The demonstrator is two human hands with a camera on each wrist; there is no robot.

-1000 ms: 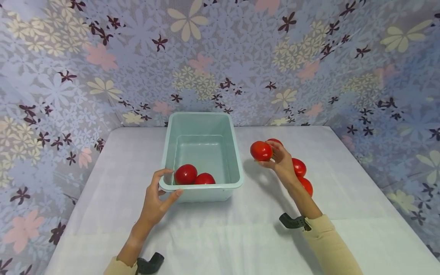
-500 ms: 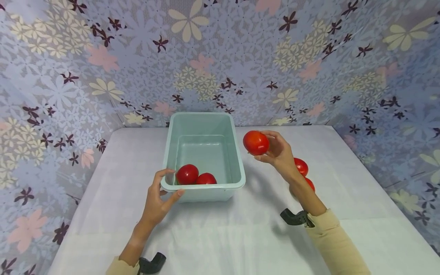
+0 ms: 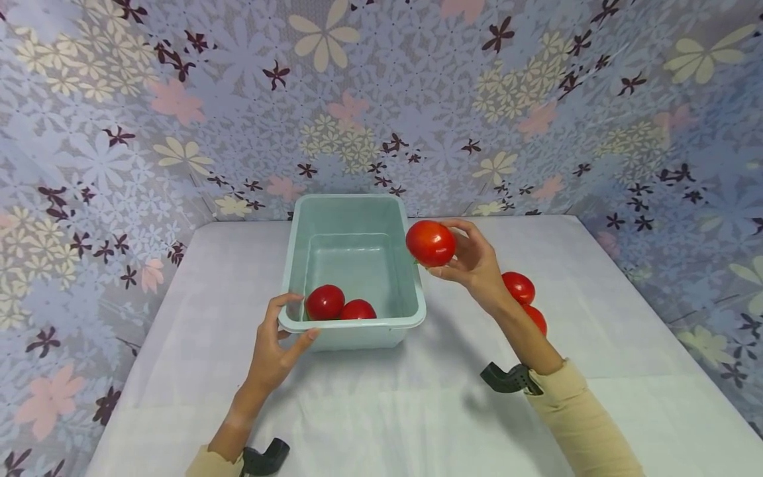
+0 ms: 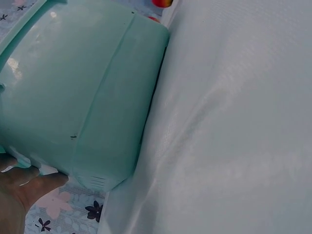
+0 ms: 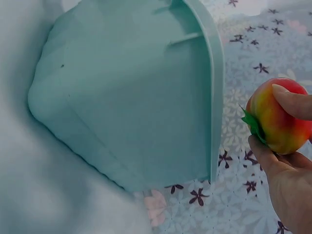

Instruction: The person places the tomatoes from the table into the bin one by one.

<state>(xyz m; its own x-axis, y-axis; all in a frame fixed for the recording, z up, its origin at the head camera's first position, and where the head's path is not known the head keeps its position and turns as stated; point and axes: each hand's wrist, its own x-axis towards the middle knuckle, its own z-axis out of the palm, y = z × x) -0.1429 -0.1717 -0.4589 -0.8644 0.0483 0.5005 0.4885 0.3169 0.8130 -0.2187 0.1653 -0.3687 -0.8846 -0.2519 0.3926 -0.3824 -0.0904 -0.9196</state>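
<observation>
My left hand (image 3: 275,348) grips the near left corner of a pale green plastic basin (image 3: 348,336), its thumb outside the wall and fingers over the rim; the left wrist view shows the fingers (image 4: 46,186) at the basin's outer side. Inside, against the near wall, lie two red tomatoes, one at the left (image 3: 324,303) and one beside it (image 3: 357,310). My right hand (image 3: 473,262) holds another tomato (image 3: 430,244) raised at the basin's right rim. In the right wrist view this tomato (image 5: 280,117) shows yellow-green shading and a green leafy top, pinched between thumb and fingers.
Two more tomatoes, one farther (image 3: 518,287) and one nearer (image 3: 536,319), lie right of the basin, partly behind the right forearm. White cloth (image 3: 381,424) covers the table. A flowered curtain (image 3: 381,99) stands behind and at both sides.
My right hand has raised the tomato and carried it left to the basin's rim. A table tomato glimpsed behind that hand a second ago is out of sight in the head view. My left hand stays put.
</observation>
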